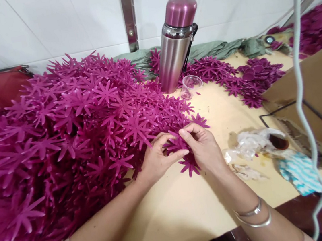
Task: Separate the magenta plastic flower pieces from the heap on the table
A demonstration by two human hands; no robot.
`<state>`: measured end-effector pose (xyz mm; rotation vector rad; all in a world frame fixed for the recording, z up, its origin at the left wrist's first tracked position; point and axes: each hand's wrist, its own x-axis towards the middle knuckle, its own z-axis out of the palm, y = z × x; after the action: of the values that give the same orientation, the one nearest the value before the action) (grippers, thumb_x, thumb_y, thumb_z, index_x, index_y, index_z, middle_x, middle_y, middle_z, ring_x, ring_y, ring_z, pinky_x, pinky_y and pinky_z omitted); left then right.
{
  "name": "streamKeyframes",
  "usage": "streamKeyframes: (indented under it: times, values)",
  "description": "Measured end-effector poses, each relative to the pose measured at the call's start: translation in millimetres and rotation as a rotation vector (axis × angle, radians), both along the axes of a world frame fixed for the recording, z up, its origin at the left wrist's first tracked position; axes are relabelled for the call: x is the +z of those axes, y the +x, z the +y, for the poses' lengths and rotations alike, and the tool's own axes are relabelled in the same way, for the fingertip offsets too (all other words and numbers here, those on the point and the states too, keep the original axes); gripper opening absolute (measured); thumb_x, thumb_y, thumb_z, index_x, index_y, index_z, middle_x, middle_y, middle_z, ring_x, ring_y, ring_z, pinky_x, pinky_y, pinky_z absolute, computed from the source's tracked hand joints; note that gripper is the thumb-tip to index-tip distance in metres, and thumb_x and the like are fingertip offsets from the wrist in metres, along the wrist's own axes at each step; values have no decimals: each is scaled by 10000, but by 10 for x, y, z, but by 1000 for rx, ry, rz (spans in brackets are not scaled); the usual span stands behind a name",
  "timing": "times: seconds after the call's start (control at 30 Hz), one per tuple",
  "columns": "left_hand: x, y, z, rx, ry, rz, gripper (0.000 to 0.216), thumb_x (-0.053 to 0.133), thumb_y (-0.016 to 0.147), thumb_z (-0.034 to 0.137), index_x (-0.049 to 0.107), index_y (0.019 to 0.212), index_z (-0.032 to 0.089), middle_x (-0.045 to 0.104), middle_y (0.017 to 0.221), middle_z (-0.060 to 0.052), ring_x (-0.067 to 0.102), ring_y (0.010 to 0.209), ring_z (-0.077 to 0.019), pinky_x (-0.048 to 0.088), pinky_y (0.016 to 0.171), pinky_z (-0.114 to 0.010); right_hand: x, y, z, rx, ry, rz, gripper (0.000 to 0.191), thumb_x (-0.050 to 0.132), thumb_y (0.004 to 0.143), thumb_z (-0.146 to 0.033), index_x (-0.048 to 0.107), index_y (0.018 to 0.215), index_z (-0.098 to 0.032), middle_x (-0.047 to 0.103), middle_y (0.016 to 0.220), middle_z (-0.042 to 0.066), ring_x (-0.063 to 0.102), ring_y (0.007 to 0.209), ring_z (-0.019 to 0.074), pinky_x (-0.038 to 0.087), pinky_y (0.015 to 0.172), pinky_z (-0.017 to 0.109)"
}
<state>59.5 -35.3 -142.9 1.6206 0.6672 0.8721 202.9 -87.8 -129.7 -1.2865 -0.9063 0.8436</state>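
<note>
left hand (155,162), right hand (203,146), both pinching purple flowers (180,150)

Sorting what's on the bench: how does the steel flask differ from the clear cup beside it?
The steel flask stands tall; the clear cup is short and leans tilted. The flask is opaque metal, capped by a purple lid; the cup is see-through and open-topped. Both sit on the tan table at the purple flower pile's edge.

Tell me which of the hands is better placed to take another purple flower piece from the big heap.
Left, probably. The left hand lies against the edge of the big heap of purple plastic flower pieces, while the right hand sits on the bare side of the tan table.
</note>
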Motion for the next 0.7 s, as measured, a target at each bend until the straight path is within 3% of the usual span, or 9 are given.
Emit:
streamKeyframes:
  times: [0.1, 0.23, 0.3, 0.43, 0.6, 0.7]
  values:
    - [24, -2, -11, 42, 68, 61, 85, 710, 876, 219, 692, 959, 209, 668, 960, -34, 638, 956, -186, 495, 912, -310, 2, -29, -1, -27, 40, -22, 217, 747, 887, -369, 634, 768, -227, 597, 791, -18, 541, 743, 147, 462, 751, 292]
    - [49, -8, -25, 47, 98, 103, 70, 678, 891, 221, 699, 957, 209, 689, 952, -30, 651, 933, -187, 496, 922, -312, 12, 41, 13, -166, 120, -47, 220, 740, 884, -387, 629, 779, -229, 639, 926, 8, 593, 886, 169, 481, 863, 313]
    - [61, -12, -31, 54, 94, 120, 49, 674, 892, 227, 693, 932, 204, 696, 947, -31, 653, 924, -186, 498, 907, -306, 7, 100, 17, -215, 123, 3, 241, 738, 883, -423, 618, 798, -232, 644, 893, -2, 588, 823, 155, 483, 813, 300]
    - [68, -17, -34, 90, -44, 93, 74, 661, 906, 264, 676, 944, 202, 707, 883, -12, 651, 809, -158, 513, 783, -271, 13, 172, 22, -237, 111, 188, 291, 724, 887, -489, 571, 830, -249, 585, 726, -50, 525, 625, 122, 447, 649, 259]
    - [50, -10, -9, 102, -197, -21, 179, 690, 901, 354, 662, 977, 194, 685, 811, 1, 642, 777, -146, 510, 735, -259, 51, 173, 36, -170, 66, 341, 370, 626, 906, -626, 553, 904, -263, 710, 846, -1, 700, 784, 183, 528, 769, 333]
    - [45, -8, 8, 111, -217, -53, 221, 706, 890, 391, 665, 983, 194, 676, 787, 2, 654, 819, -166, 518, 762, -274, 59, 176, 35, -151, 26, 332, 360, 753, 833, -558, 579, 901, -250, 720, 835, -5, 702, 801, 172, 528, 787, 319]
